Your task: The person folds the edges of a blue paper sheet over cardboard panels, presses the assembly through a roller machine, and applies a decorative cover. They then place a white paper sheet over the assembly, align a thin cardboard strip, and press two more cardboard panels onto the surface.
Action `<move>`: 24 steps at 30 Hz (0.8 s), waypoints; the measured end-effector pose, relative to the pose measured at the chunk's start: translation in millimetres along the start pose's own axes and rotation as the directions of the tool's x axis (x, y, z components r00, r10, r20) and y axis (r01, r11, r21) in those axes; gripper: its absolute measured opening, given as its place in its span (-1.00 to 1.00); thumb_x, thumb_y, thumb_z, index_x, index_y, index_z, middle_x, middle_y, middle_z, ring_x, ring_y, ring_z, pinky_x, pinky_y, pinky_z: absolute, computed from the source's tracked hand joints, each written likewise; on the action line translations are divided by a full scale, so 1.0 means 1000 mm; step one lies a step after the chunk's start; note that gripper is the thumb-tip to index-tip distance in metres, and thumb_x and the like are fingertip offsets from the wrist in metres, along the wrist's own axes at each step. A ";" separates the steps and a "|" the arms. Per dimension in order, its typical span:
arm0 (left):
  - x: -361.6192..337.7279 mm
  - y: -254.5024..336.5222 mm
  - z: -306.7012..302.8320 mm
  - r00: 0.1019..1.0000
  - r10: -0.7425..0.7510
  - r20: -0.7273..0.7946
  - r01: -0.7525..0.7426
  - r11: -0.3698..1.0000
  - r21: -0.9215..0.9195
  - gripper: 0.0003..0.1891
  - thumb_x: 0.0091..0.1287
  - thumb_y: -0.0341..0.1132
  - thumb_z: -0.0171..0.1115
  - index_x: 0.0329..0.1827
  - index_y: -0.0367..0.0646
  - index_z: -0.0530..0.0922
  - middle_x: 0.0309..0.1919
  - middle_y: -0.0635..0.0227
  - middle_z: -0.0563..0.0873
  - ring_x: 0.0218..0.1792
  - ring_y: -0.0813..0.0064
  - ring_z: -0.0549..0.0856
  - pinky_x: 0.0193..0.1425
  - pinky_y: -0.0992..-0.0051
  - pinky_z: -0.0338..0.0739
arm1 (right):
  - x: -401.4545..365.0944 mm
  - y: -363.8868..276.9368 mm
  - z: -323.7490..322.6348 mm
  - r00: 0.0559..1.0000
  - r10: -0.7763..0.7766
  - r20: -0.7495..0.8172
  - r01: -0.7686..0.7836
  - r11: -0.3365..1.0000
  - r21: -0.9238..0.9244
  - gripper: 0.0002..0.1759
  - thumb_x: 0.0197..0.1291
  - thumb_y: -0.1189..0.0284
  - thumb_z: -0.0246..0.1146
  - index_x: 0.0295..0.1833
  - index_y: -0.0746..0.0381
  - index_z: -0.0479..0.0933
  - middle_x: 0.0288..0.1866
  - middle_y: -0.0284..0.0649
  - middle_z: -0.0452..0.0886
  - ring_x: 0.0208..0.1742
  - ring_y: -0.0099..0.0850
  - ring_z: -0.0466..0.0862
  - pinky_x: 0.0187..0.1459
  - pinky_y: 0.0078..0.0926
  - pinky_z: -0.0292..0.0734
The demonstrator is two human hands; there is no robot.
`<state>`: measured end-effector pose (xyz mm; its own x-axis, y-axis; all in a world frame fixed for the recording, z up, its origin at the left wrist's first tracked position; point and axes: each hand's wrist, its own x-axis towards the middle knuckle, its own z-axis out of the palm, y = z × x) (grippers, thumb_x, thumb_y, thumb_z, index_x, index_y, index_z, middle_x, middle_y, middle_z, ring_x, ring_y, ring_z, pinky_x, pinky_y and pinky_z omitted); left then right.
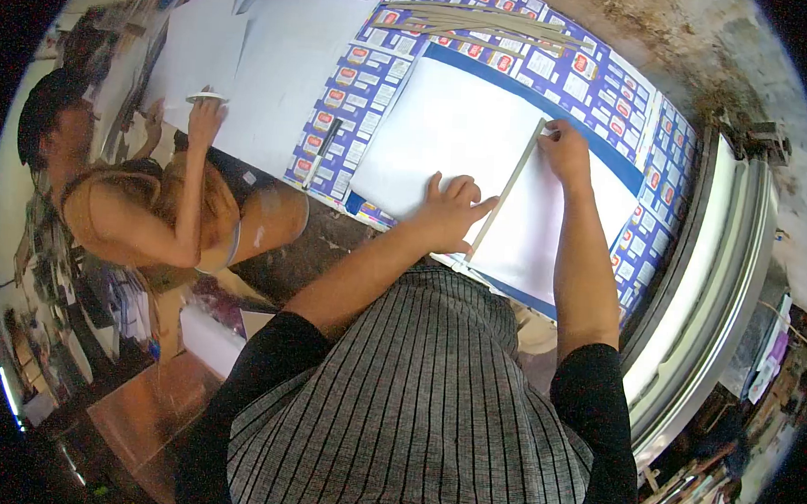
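Observation:
A narrow grey-beige strip (507, 190) lies across a large white sheet (463, 119). My right hand (567, 153) pinches the strip's far end between thumb and fingers. My left hand (452, 214) rests on the sheet with its fingers spread, thumb and fingertip at or beside the strip's near end. Beneath the sheet, a dark blue border (501, 79) shows along the far and near edges. The sheet has a raised or shaded part to the right of the strip.
Several similar loose strips (485, 29) lie at the back on purple printed sheets (621, 108). A black pen (329, 141) is at the left. Further left, a co-worker (136, 195) holds a white rounded item over white paper (285, 85). A long metal-railed machine (712, 292) borders the right.

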<state>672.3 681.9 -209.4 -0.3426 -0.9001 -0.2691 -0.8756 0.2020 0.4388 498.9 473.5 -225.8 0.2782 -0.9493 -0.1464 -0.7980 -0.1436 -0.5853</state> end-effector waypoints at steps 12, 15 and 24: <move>0.001 -0.001 0.004 0.998 -0.016 0.053 0.017 1.000 -0.014 0.06 -0.05 -0.07 0.61 0.59 0.20 0.22 0.32 0.15 0.33 0.52 0.03 0.10 0.41 -0.50 -0.08 | -0.003 -0.002 0.001 0.999 -0.035 -0.017 0.034 0.997 -0.064 -0.64 0.15 0.37 0.35 0.10 0.13 0.70 -0.10 -0.03 0.75 -0.05 -0.07 0.74 0.03 -0.17 0.62; 0.001 -0.001 0.003 0.998 -0.022 0.064 0.023 1.000 -0.014 0.06 -0.05 -0.06 0.61 0.59 0.21 0.22 0.32 0.15 0.32 0.52 0.04 0.10 0.41 -0.50 -0.07 | -0.005 -0.002 0.002 0.999 -0.038 -0.019 0.036 0.995 -0.096 -0.65 0.18 0.34 0.34 0.09 0.09 0.71 -0.08 -0.03 0.74 -0.04 -0.07 0.74 0.04 -0.15 0.62; 0.007 -0.003 0.006 0.999 -0.009 0.042 0.007 0.999 0.040 -0.07 0.10 -0.01 0.50 0.58 0.19 0.26 0.28 0.16 0.36 0.50 0.07 0.13 0.40 -0.50 -0.09 | -0.014 -0.006 0.001 0.977 -0.209 0.030 0.208 0.930 -0.302 -0.66 0.27 0.30 0.26 0.10 0.18 0.65 0.05 0.02 0.64 0.03 -0.02 0.67 0.07 -0.10 0.60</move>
<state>670.7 676.8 -217.8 -0.3488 -0.8848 -0.3089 -0.8910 0.2108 0.4022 500.3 488.2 -221.0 0.4549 -0.8894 -0.0450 -0.8460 -0.4158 -0.3337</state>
